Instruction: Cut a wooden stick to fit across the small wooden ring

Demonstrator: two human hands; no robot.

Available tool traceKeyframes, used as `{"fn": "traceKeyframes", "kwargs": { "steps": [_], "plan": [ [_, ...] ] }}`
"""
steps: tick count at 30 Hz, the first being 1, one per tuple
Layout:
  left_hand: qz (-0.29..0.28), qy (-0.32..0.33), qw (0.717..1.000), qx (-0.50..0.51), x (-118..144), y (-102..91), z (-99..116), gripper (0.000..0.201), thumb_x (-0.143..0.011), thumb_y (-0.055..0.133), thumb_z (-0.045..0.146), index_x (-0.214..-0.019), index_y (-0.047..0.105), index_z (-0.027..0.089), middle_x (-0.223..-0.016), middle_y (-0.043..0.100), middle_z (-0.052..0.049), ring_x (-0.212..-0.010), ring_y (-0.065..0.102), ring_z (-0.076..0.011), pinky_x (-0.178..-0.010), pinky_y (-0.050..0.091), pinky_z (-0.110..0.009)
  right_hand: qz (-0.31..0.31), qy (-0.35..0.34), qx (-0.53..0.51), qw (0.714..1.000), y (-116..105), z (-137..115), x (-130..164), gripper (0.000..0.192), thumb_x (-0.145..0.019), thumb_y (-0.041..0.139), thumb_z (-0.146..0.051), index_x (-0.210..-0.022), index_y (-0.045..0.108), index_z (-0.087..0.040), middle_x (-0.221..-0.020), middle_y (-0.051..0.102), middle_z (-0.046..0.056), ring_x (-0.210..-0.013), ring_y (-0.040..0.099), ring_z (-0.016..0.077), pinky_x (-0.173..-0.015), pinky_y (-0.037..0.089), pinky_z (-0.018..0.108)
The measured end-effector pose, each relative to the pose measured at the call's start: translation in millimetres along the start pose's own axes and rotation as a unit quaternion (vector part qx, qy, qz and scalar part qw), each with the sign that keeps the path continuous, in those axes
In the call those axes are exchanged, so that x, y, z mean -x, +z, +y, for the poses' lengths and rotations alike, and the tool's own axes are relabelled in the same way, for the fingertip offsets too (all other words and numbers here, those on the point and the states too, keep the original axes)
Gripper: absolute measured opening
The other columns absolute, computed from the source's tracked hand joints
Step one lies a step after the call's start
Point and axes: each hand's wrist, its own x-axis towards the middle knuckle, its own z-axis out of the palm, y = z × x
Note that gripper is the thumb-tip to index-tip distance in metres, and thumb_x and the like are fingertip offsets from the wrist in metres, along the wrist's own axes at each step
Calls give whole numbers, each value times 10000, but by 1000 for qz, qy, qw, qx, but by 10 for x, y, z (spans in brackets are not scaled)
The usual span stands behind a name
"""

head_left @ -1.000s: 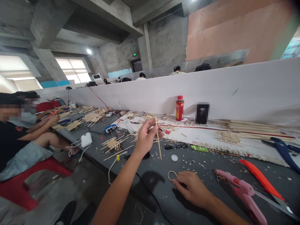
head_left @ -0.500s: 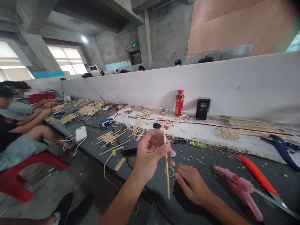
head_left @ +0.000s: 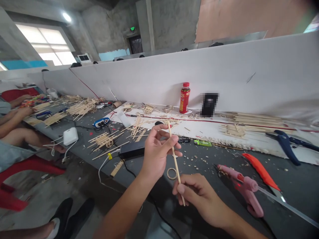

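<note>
Left hand and right hand both pinch thin round wooden stick, above small wooden ring on dark grey table.

Concrete walls, bright window, white partition, red chair

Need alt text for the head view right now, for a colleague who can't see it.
Both hands hold one thin wooden stick above a dark workbench: left hand at its upper part, right hand near its lower end. A small ring lies just behind it, a pink glue gun to the right.
</note>
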Motion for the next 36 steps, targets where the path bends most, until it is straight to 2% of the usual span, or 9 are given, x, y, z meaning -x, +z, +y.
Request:
{"fn": "traceKeyframes", "kwargs": {
  "steps": [3,9,14,17,20,24,28,32,36],
  "plan": [
    [-7,-12,1000,-22,-9,-6,-71,384,-802,905,355,-1093,682,241,-803,625,66,-592,715,-105,-475,646,-207,58,19,3,998,-21,0,1,485,-1031,605,-565,-752,703,-180,-574,577,-26,-539,473,96,-527,355,227],
    [-34,-44,992,-116,121,-71,-186,401,-825,867,457,-1131,755,223,-874,730,-15,-615,751,-157,-535,671,-282,119,8,38,992,-82,-15,-9,444,-1018,621,-543,-771,710,-184,-591,568,-36,-560,470,96,-558,357,232],
    [7,21,968,-250,-174,-297,-97,485,-852,777,553,-1219,705,244,-917,738,-25,-643,735,-172,-561,649,-309,111,10,117,987,-65,85,-78,349,-1044,565,-492,-1079,747,-197,-718,672,-12,-631,583,128,-586,429,227],
    [45,84,927,-364,-714,-578,150,451,-908,733,495,-1292,657,272,-1055,734,-13,-786,747,-168,-707,651,-312,109,3,202,973,-81,210,-147,278,-1042,557,-370,-1187,720,-198,-778,718,-1,-670,635,135,-616,454,222],
    [32,71,857,-509,-1292,-848,342,313,-937,763,374,-1182,708,187,-993,740,-29,-826,729,-189,-792,627,-358,80,-25,276,958,-130,333,-224,215,-1010,554,-273,-1099,739,-207,-833,775,19,-674,667,140,-654,455,234],
    [-22,42,750,-659,-1767,-890,234,321,-1013,704,361,-1253,677,149,-1266,695,-105,-1111,697,-253,-960,603,-477,47,-57,370,926,-162,456,-325,156,-948,590,-241,-953,743,-211,-829,804,48,-710,718,180,-717,451,271],
    [-151,69,677,-717,-2065,-317,-285,369,-1022,690,366,-1334,650,171,-1373,655,-122,-1193,673,-276,-1008,588,-506,54,-48,417,906,-125,537,-406,211,-951,580,-281,-804,712,-208,-759,805,44,-630,711,175,-631,423,269],
    [-328,98,619,-707,-2423,771,-1042,364,-1028,681,374,-1327,653,169,-1353,665,-119,-1172,682,-269,-992,597,-495,39,-35,442,896,-140,541,-462,241,-932,641,-337,-735,697,-209,-714,788,14,-582,692,163,-560,420,272],
    [-444,112,562,-690,-2744,1890,-1794,362,-1032,674,374,-1335,650,177,-1360,660,-120,-1164,683,-264,-985,601,-487,-9,-43,458,888,-262,414,-425,241,-1023,666,-410,-1084,737,-187,-1056,777,52,-852,730,183,-760,602,332]
  ]
}}
